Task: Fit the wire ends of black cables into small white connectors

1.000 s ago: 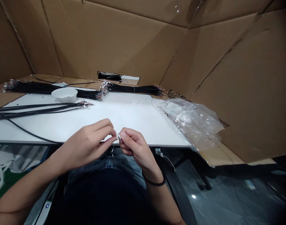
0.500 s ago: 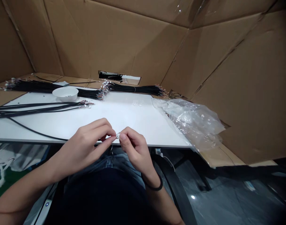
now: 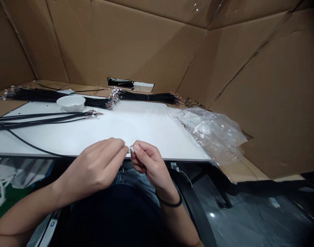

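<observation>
Rolled over since half a second ago, the bare left hand [image 3: 97, 166] shows more of its back. Small and white, a connector with thin wires [image 3: 131, 149] is at the near edge of the smooth white tabletop [image 3: 152, 133], pinched between thumb and bent forefinger of the bare right hand [image 3: 149, 161]. The left fingers bunch narrowly beside the wires; whether they grip, I cannot tell. One slim black cable [image 3: 35, 146] curves across the tabletop's left part. Farther out lie loose black cables with frayed-looking ends [image 3: 46, 118], a round white bowl [image 3: 70, 103] at the tabletop's far left, and a crinkled, glossy clear plastic bag [image 3: 211, 130] over its right edge. Creased brown cardboard [image 3: 126, 44] stands behind it.
</observation>
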`<action>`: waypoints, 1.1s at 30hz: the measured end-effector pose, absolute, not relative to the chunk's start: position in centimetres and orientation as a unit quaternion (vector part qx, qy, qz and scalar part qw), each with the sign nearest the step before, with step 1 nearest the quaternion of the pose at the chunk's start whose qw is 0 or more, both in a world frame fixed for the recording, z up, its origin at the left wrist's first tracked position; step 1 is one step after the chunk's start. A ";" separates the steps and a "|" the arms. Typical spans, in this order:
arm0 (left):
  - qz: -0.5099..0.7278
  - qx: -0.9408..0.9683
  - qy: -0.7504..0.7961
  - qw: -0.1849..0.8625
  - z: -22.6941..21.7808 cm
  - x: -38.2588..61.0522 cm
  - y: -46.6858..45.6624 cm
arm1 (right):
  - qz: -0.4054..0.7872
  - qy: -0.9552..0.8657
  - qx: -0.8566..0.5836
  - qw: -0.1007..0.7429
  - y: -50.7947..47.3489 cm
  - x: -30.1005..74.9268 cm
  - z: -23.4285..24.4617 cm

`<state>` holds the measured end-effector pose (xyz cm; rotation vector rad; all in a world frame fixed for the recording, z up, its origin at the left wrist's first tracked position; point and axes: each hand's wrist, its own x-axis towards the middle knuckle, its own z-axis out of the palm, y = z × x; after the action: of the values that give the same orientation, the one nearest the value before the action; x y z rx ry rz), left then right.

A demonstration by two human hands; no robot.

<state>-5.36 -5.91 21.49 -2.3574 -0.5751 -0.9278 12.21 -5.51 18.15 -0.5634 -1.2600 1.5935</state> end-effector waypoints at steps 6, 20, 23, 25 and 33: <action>-0.330 -0.876 -0.188 0.297 22.1 -5.1 -6.0 | 0.658 -0.523 -0.245 0.484 -5.5 12.2 18.3; -0.362 -0.897 -0.247 0.060 21.3 -5.5 -5.2 | 0.517 -0.626 -0.310 0.495 -5.7 12.9 18.2; -0.359 -0.895 -0.266 -0.008 21.8 -5.5 -5.2 | 0.526 -0.614 -0.304 0.504 -5.4 12.9 17.9; -0.355 -0.893 -0.275 -0.028 22.0 -5.5 -5.2 | 0.526 -0.612 -0.305 0.506 -5.4 13.0 17.8; -0.346 -0.899 -0.268 -0.010 21.4 -5.5 -5.0 | 0.516 -0.622 -0.323 0.493 -5.6 12.9 18.0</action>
<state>-5.54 -5.04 21.43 -2.8424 -0.8479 -1.0926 12.94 -5.56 17.99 -0.7834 -1.5101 1.2509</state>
